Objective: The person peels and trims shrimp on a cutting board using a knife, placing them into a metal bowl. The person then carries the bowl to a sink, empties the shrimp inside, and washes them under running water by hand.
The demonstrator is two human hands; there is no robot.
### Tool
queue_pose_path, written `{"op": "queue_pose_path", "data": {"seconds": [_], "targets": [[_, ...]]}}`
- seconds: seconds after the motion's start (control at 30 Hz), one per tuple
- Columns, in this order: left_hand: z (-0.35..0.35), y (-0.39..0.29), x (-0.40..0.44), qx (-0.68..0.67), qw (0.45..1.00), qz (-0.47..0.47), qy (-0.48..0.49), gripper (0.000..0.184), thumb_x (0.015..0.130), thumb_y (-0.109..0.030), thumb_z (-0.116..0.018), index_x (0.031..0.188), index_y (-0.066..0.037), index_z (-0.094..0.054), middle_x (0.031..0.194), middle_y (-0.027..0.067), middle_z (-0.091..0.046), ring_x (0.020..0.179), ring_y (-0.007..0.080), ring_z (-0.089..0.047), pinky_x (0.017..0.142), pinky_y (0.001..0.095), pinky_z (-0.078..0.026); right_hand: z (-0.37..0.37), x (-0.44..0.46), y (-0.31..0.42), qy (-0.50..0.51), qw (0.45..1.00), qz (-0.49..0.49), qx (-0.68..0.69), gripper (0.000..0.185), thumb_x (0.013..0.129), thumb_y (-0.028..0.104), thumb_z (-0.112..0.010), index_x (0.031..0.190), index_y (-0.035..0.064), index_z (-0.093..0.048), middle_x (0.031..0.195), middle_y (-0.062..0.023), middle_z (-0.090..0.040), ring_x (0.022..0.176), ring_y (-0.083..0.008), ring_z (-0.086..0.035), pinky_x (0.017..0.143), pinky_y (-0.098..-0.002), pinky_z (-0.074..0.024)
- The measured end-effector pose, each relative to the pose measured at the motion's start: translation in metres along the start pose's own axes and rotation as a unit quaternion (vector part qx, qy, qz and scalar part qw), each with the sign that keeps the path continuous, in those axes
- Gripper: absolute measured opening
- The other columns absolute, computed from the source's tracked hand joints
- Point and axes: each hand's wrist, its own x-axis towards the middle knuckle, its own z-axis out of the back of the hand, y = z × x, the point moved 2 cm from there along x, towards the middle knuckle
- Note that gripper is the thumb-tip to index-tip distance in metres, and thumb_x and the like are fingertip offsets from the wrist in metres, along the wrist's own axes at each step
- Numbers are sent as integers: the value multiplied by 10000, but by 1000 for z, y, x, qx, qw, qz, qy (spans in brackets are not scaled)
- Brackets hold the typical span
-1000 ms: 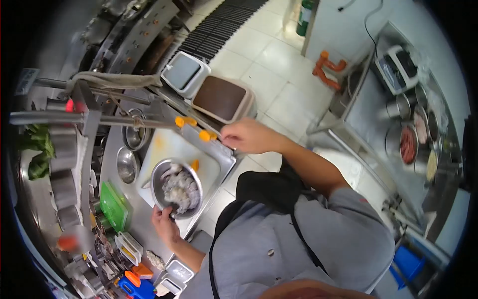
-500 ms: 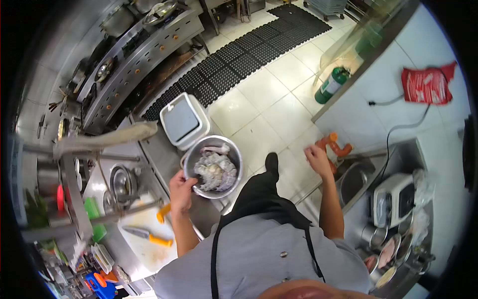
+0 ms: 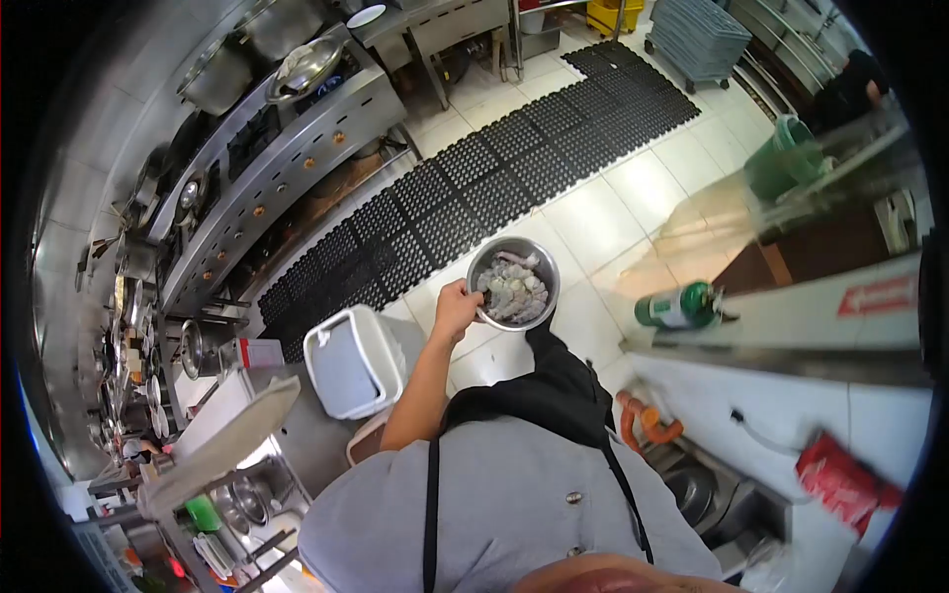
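My left hand (image 3: 457, 310) grips the rim of a round metal bowl (image 3: 503, 245) at its left side, fingers closed around the edge. Inside the bowl lie pale grey, translucent raw pieces (image 3: 514, 292) that look like seafood; I cannot make out the exact kind. The bowl is held out in front of my body, above the tiled floor (image 3: 633, 203). My right hand is out of view.
A white bin (image 3: 392, 371) with a grey lid stands left of me. A black rubber mat (image 3: 465, 198) runs beside the stove (image 3: 267, 198). At right are a green gas cylinder (image 3: 680, 306), a green bucket (image 3: 781, 163), orange pipes (image 3: 647, 420) and another person (image 3: 852, 89).
My body has turned rightward away from the counter with the cutting board and knife. The bowl has left its place beside the white bin, carried by my left hand. My right hand has gone out of view.
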Motion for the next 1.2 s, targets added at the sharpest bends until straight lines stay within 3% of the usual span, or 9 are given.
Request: {"op": "queue_pose_path", "data": {"seconds": [0.27,0.3,0.33,0.43,0.53,0.77,0.8,0.93,1.2], "targets": [[6,-65,179,7,988,50,-149,124,733,49,-602,852,55,-636,720,98,-619,576,200,-649,479,353,-599,304,168,368,-120,947,239,-176,272,829,204,-567,988,62,-736,951,-204,-720,832,-338,-705,769,-448,-556],[7,-91,191,25,986,50,-159,136,733,44,-597,860,72,-637,712,104,-625,561,197,-648,481,351,-601,363,199,424,-192,876,376,-234,185,832,44,-587,985,25,-690,789,-149,-687,652,-256,-668,498,-411,-541],[11,-98,214,7,981,63,-182,143,731,36,-594,860,74,-644,699,103,-626,547,193,-641,484,352,-599,415,204,493,-182,907,292,-242,165,836,57,-587,964,27,-687,702,-139,-659,574,-248,-646,442,-398,-524],[10,-123,296,18,974,72,-216,131,744,39,-588,852,62,-658,744,116,-658,581,203,-668,459,351,-594,550,192,669,-317,822,429,-200,233,884,85,-485,1010,49,-678,638,-99,-647,496,-192,-611,440,-351,-505],[-13,-158,394,11,974,65,-216,132,744,41,-591,857,57,-658,739,118,-655,567,200,-659,437,342,-575,613,111,807,-308,833,459,-3,272,882,49,-445,1042,44,-664,694,-77,-653,540,-135,-587,468,-280,-459],[-113,-326,679,39,991,57,-115,132,740,25,-604,864,35,-649,725,93,-641,550,177,-621,441,313,-537,622,240,791,-229,880,389,-148,246,871,135,-505,1003,38,-689,710,-121,-688,568,-228,-656,492,-372,-522],[-136,-363,717,29,995,41,-90,80,744,25,-606,823,30,-617,707,83,-620,544,179,-614,451,316,-537,620,218,783,-199,941,263,-81,277,908,232,-491,920,83,-724,820,-192,-702,775,-325,-700,736,-457,-549],[-220,-474,865,29,999,-34,-21,59,765,20,-602,821,34,-591,719,87,-611,570,179,-622,482,316,-552,614,239,739,-59,998,8,12,255,880,240,-546,884,52,-718,765,-180,-694,710,-308,-688,698,-481,-543],[-372,-618,1068,-121,992,-16,-23,70,796,26,-597,860,1,-608,784,68,-632,623,158,-628,506,307,-564,800,366,881,-5,1000,22,20,258,889,227,-529,892,32,-699,758,-188,-684,679,-314,-676,645,-471,-540]]}}
